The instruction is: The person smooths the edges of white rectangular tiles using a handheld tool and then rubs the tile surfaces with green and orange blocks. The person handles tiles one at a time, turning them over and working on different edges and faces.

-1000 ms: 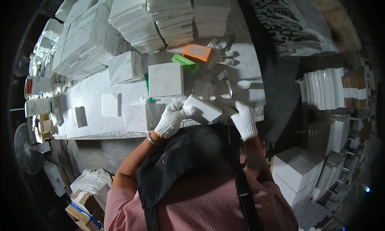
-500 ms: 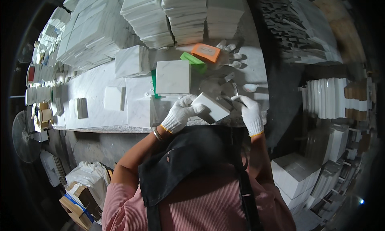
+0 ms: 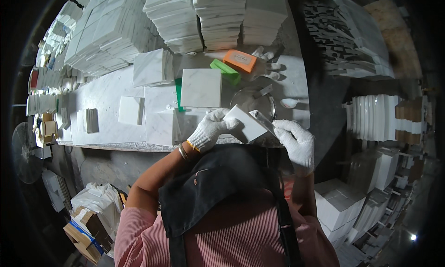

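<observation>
My left hand [image 3: 211,129], in a white knit glove, grips a small white tile [image 3: 246,122] by its left side, tilted just above the table's near edge. In my gloved right hand [image 3: 296,145] is a flat-bladed putty knife [image 3: 260,119], its blade along the tile's upper right edge. Whether the blade touches the tile I cannot tell. Behind the tile lies a round shallow dish [image 3: 274,108] with another flat strip [image 3: 262,91] across its rim. A larger square marble tile [image 3: 200,88] lies beyond my left hand, with a green piece [image 3: 179,94] showing at its left.
An orange box [image 3: 239,60], a bright green block [image 3: 225,72] and a spare white glove [image 3: 269,70] lie farther back. A small whitish oval piece [image 3: 290,103] is at the right. Tall marble tile stacks [image 3: 220,21] line the back. Smaller tiles [image 3: 131,110] stand at left.
My right hand has come away from the dish, nearer to me, bringing the putty knife up to the tile's edge. My left hand still holds the tile in nearly the same place.
</observation>
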{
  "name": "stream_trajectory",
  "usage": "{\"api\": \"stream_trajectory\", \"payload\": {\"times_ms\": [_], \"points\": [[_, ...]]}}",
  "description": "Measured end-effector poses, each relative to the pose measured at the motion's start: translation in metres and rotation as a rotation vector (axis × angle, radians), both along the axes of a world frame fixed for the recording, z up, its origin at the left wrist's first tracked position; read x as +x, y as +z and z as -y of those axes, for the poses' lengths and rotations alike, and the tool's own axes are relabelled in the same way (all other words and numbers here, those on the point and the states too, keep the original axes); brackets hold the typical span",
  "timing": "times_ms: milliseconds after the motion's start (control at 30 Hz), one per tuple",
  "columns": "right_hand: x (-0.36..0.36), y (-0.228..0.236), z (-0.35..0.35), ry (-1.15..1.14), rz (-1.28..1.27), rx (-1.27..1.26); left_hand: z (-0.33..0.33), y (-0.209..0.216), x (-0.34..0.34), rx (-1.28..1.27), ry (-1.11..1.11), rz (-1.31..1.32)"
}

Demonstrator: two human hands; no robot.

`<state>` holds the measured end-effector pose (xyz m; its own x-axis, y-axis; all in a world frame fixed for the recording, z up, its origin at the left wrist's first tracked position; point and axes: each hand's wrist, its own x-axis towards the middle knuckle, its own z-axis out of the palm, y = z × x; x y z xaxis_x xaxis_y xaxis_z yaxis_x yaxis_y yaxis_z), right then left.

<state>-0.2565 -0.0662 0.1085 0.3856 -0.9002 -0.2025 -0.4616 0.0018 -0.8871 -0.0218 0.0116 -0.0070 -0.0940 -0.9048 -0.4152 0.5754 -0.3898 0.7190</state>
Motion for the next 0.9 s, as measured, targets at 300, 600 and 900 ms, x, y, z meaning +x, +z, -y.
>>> {"api": "stream_trajectory", "payload": {"times_ms": [300, 600, 900], "points": [[0.001, 0.001, 0.0, 0.061, -0.052, -0.18, 0.002, 0.006, 0.0, 0.008, 0.012, 0.003], [-0.001, 0.0, 0.002, 0.081, -0.058, -0.238, 0.003, 0.009, -0.001, 0.011, 0.004, 0.036], [-0.002, -0.005, 0.004, 0.111, -0.032, -0.319, 0.003, 0.004, -0.001, 0.009, 0.011, 0.02]]}}
